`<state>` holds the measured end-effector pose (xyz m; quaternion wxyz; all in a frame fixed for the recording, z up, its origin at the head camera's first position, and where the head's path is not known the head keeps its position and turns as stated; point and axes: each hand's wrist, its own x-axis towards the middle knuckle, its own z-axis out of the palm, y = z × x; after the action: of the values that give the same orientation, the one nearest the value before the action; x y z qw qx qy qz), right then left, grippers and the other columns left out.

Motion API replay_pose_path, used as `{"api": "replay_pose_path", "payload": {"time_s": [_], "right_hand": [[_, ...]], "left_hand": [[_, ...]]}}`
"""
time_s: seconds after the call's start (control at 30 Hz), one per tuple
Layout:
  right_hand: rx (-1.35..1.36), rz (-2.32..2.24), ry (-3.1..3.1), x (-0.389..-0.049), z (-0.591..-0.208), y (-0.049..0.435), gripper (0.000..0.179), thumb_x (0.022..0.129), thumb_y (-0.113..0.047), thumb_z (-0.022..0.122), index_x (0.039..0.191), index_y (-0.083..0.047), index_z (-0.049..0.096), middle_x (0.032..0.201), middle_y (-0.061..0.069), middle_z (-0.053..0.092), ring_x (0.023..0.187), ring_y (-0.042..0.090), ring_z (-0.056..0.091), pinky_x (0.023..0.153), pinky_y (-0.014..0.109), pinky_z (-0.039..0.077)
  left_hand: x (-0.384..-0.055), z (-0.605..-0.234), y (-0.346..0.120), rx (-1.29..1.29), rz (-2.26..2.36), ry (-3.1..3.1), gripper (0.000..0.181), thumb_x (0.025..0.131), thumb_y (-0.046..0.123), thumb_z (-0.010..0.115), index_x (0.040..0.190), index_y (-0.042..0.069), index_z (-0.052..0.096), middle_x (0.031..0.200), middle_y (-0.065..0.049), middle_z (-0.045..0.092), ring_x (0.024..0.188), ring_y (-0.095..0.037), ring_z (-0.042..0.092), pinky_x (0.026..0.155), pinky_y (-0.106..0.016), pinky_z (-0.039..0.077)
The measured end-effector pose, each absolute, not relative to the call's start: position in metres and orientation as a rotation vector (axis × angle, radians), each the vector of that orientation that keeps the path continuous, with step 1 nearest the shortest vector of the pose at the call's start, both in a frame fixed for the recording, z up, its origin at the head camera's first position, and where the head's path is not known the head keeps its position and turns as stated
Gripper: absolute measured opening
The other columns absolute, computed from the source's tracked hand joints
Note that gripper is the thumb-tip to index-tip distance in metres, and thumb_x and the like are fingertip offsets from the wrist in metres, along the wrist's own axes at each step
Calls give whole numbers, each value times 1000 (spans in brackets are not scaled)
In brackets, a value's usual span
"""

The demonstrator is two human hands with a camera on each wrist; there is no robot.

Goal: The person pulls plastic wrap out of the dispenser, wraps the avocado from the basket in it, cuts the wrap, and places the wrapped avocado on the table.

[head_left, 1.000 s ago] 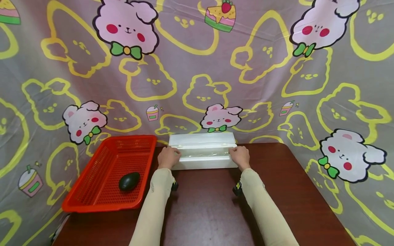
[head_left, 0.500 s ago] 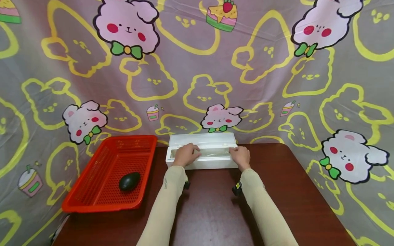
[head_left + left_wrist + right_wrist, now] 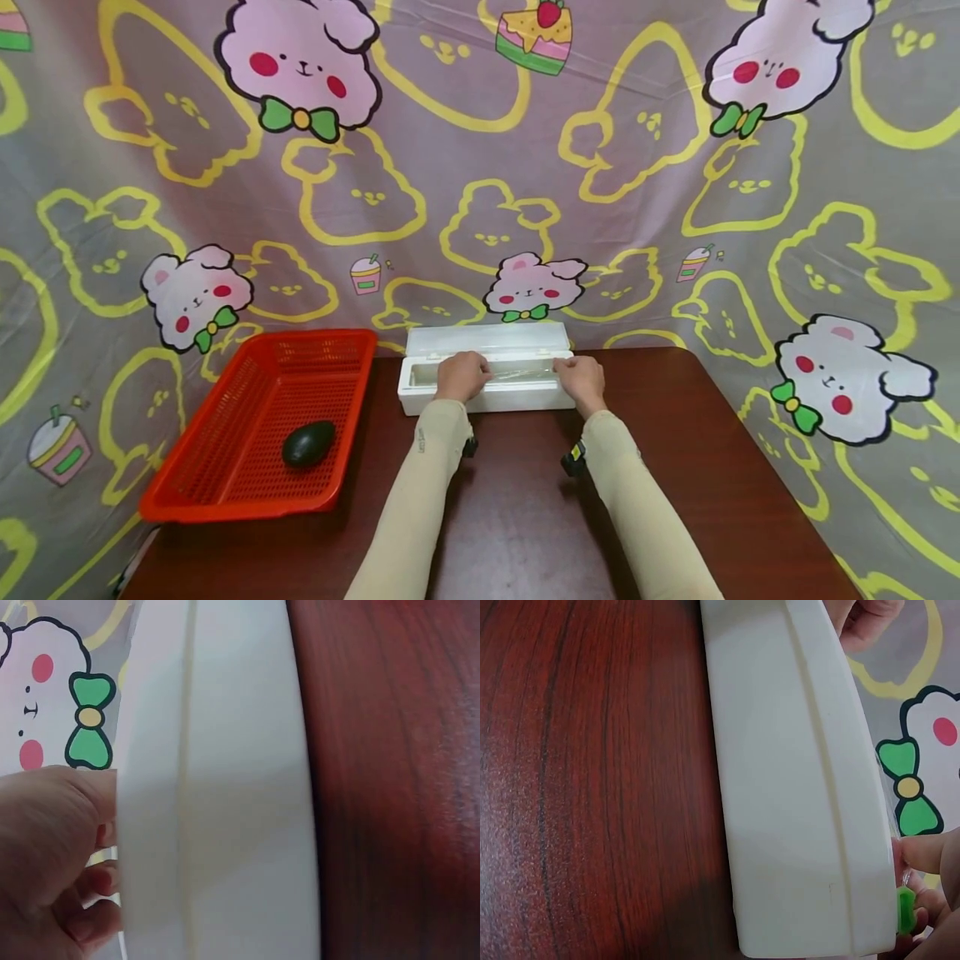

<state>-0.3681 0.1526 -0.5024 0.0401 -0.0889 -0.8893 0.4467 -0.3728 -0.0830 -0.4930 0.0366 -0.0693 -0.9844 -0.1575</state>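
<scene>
A long white cling film dispenser box [image 3: 525,402] lies on the table with its lid [image 3: 487,337] raised at the back. Inside its trough a strip of clear cling film [image 3: 522,372] stretches between the two hands. My left hand [image 3: 461,377] reaches over the front wall near the middle, thumb and fingers pinching the film's edge; in the left wrist view the box wall hides its fingertips. At the box's right end my right hand [image 3: 582,383] pinches the film. Beside its fingers in the right wrist view is a small green part [image 3: 906,910].
A red plastic basket [image 3: 161,492] stands on the left of the table, holding a dark green avocado-shaped thing [image 3: 308,444]. The brown table [image 3: 720,467] ends at a patterned cloth [image 3: 637,183] behind and on both sides.
My left hand has moved right, from the box's left end to near its middle, and now pinches the film. My right hand stays at the right end. The view has shifted slightly.
</scene>
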Motion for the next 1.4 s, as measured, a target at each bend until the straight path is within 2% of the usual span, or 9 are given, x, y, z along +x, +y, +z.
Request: {"api": "replay_pose_path", "payload": {"time_s": [0.13,0.23,0.4,0.7,0.93,1.17,1.23,1.3,1.4], "right_hand": [[-266,1370,-2714,-368,-504,153,33,101,-32,63,96,-6,83,93,13,74,74,24,51,60,32,39],[-267,1368,-2709,-367,-504,153,33,101,-32,63,95,-7,83,94,13,74,77,25,53,62,32,40],[-258,1320,-2714,-366,-502,152,33,100,-32,63,94,-7,83,101,15,76,84,29,56,67,34,41],[-292,1306,-2725,-368,-500,150,34,101,-34,63,99,-7,83,119,16,75,100,34,62,76,38,46],[-297,1385,-2698,-367,-498,151,35,102,-34,62,102,-6,82,111,16,75,92,31,60,71,35,44],[-264,1417,-2638,-368,-492,150,37,104,-34,60,107,-3,81,119,17,73,107,33,62,86,42,48],[-253,1428,-2629,-368,-489,149,37,104,-34,59,106,-3,81,109,18,73,100,32,61,81,40,47],[-249,1443,-2613,-367,-486,149,37,104,-34,60,105,-3,81,92,15,71,88,30,58,74,37,44],[-242,1471,-2582,-366,-479,149,37,104,-33,61,104,-2,80,72,7,61,78,26,51,68,34,40]], "left_hand": [[-371,-496,-85,-257,-496,-2977,17,99,27,71,85,24,79,91,7,76,69,-13,60,70,-37,54],[-368,-497,-86,-273,-505,-2956,14,100,27,70,92,24,81,95,5,76,69,-13,60,69,-37,54],[-366,-497,-88,-287,-470,-2929,13,99,33,71,99,23,80,98,3,72,75,-15,64,70,-37,56],[-367,-501,-89,-324,-440,-2839,13,98,33,72,93,22,78,87,5,64,71,-13,62,67,-36,54],[-367,-501,-89,-340,-431,-2794,12,98,33,72,92,23,78,86,6,62,70,-11,60,65,-33,54],[-367,-495,-90,-348,-463,-2735,12,97,32,73,93,23,78,86,6,63,71,-12,61,68,-35,55],[-367,-492,-91,-355,-471,-2713,11,97,31,74,92,22,78,86,6,64,70,-12,61,68,-36,55],[-367,-489,-92,-361,-469,-2695,10,97,31,74,92,23,78,85,6,63,70,-12,61,67,-37,55],[-366,-481,-92,-368,-484,-2673,9,96,30,75,91,23,78,84,6,62,70,-13,61,66,-37,54]]}}
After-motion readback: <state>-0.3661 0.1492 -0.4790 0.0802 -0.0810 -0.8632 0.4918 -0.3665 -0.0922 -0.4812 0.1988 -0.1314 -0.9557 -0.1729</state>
